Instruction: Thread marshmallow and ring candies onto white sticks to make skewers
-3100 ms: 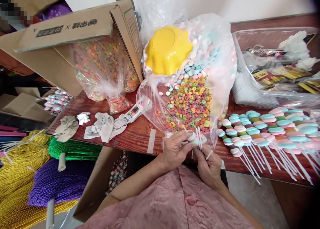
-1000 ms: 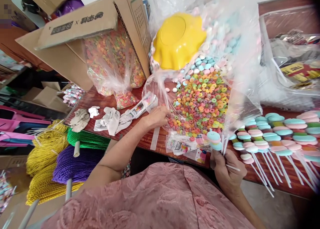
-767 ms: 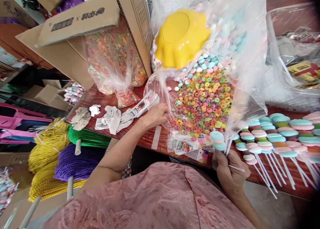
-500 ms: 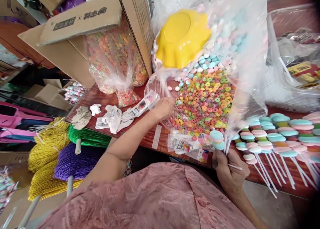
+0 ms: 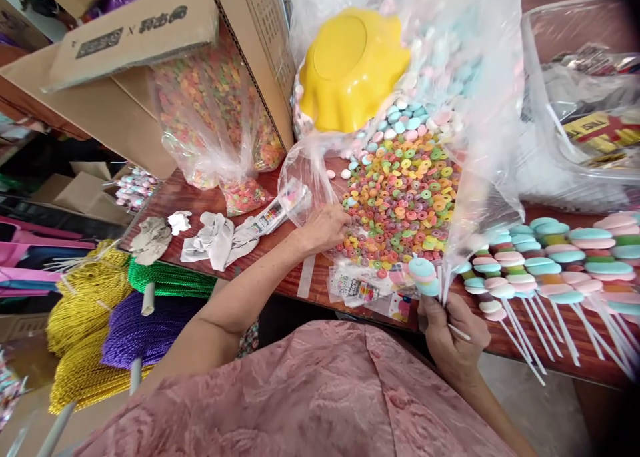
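The left arm, bare from the elbow down, reaches diagonally across the front edge of the red-brown wooden desk, the elbow bent low beside the pink patterned top. The left hand lies back upward, wrist nearly straight, its fingers bent downward at the left border of a heap of small, sugary, multicoloured gummy rings. Those rings lie spread in the mouth of a clear plastic bag, close to the fingertips. Whether that grip has taken up a ring I cannot tell (the fingertips point away and are partly hidden).

The right hand is held nearer the body at the desk's edge, forearm rising from the lower right, fingers curled in and thumb uppermost. Its grip is closed around several thin white sticks, most of them nearly upright, while one pokes out lower, slanting across the fingers. Just above the thumb stands a short stack of round blue and pink marshmallow discs.

Close by on the right, a row of long skewers of pastel discs and coloured rings lies with the white ends toward the person. Small printed clear packets lie between the two hands, and an upturned glossy yellow bowl sits beyond the rings.
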Action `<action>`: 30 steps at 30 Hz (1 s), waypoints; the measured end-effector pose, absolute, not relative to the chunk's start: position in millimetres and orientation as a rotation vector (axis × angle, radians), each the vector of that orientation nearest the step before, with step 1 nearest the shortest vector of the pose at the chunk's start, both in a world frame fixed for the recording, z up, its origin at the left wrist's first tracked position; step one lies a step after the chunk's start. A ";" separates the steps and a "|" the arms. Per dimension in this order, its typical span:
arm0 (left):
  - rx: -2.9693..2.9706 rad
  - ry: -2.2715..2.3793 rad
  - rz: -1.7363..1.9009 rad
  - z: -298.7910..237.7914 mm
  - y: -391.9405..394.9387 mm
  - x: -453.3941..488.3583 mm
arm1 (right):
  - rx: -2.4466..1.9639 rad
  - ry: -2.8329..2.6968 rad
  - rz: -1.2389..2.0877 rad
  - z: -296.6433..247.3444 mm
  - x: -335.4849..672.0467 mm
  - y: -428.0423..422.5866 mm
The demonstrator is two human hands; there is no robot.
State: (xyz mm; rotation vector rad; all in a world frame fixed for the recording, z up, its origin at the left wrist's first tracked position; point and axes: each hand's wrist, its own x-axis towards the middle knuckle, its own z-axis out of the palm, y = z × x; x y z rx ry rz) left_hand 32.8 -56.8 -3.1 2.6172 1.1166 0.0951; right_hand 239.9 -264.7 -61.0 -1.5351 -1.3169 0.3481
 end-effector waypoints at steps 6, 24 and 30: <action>2.471 1.128 0.330 2.9 -59.1 25.4 | -1.581 -1.304 0.325 -63.3 240.2 -266.0; 2.701 1.236 -0.018 6.3 -91.8 43.7 | -1.566 -1.267 0.341 -67.1 238.3 -267.2; 2.678 1.116 0.215 -2.6 -108.3 42.0 | -1.542 -1.283 0.358 -66.5 240.4 -267.8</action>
